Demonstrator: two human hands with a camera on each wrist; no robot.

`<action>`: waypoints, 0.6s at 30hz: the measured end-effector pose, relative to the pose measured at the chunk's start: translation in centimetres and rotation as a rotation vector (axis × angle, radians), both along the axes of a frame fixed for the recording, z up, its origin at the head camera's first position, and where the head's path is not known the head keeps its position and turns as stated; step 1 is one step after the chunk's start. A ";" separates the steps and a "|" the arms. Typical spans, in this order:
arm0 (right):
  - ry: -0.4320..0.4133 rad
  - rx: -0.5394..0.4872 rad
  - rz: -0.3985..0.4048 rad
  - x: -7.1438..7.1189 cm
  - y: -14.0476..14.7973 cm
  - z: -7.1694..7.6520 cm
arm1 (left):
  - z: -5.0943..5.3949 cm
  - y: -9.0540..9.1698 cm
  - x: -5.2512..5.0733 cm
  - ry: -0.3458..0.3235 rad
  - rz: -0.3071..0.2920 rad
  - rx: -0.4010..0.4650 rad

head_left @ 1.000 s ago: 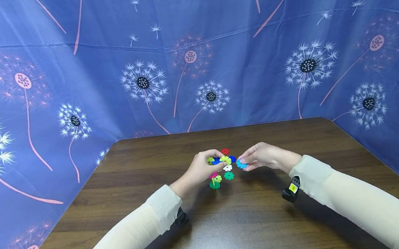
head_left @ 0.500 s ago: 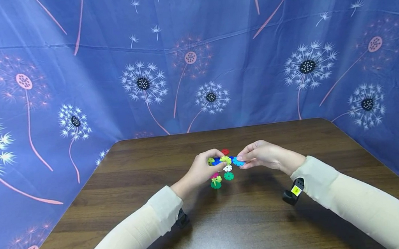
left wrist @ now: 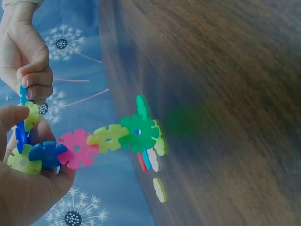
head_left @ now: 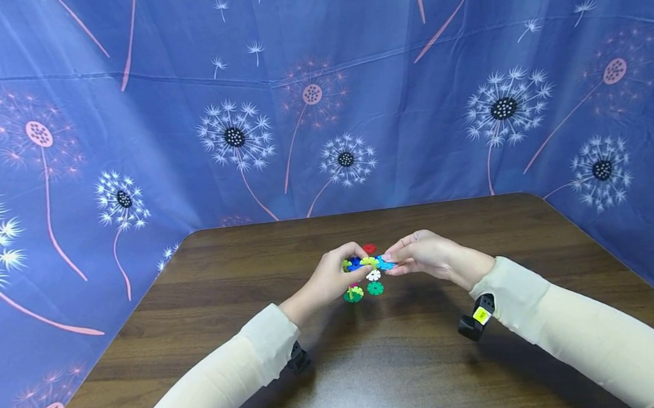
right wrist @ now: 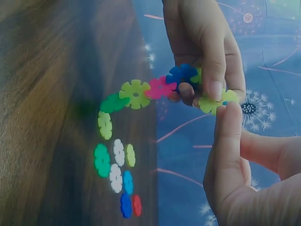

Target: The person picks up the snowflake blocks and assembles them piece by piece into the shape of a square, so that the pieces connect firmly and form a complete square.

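Note:
My left hand [head_left: 332,274] grips a chain of interlocking plastic flower discs, its thumb over a yellow disc [left wrist: 32,117] at the upper end. From there the chain runs through blue and yellow-green pieces to a blue disc [left wrist: 48,154], a pink disc [left wrist: 78,149], another yellow disc [left wrist: 108,138] and a green disc [left wrist: 138,132] hanging lowest. My right hand [head_left: 432,256] pinches a light blue disc [head_left: 386,263] between thumb and fingers. That disc meets the edge of the upper yellow one; how far their slots engage is hidden by fingers.
Several loose discs lie on the brown wooden table [head_left: 409,364] behind and below the chain, among them a green disc [right wrist: 101,160], a white disc [right wrist: 115,178] and a red disc [right wrist: 137,205]. A blue dandelion-print cloth [head_left: 414,139] hangs behind the table.
My right hand has moved left, bringing the light blue disc from apart to against the yellow disc. The chain's hanging end has swung slightly, while my left hand stays almost still.

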State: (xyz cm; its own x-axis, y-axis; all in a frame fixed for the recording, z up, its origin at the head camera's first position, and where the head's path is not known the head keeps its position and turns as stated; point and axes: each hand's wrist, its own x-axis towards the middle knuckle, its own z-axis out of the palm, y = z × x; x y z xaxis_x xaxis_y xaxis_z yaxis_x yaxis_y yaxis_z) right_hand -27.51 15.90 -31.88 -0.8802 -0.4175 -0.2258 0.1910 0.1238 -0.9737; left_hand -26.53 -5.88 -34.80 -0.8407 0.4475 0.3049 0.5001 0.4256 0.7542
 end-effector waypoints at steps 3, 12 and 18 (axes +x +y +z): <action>0.004 -0.019 -0.022 0.1 -0.3 0.1 | 0.0 0.0 -0.1 -0.001 -0.003 0.009; 0.019 0.017 -0.080 0.5 -1.2 -0.1 | -0.3 -0.1 0.0 -0.010 0.010 -0.004; 0.025 0.047 -0.094 0.5 -1.3 -0.3 | -0.2 0.1 0.0 -0.005 0.007 0.002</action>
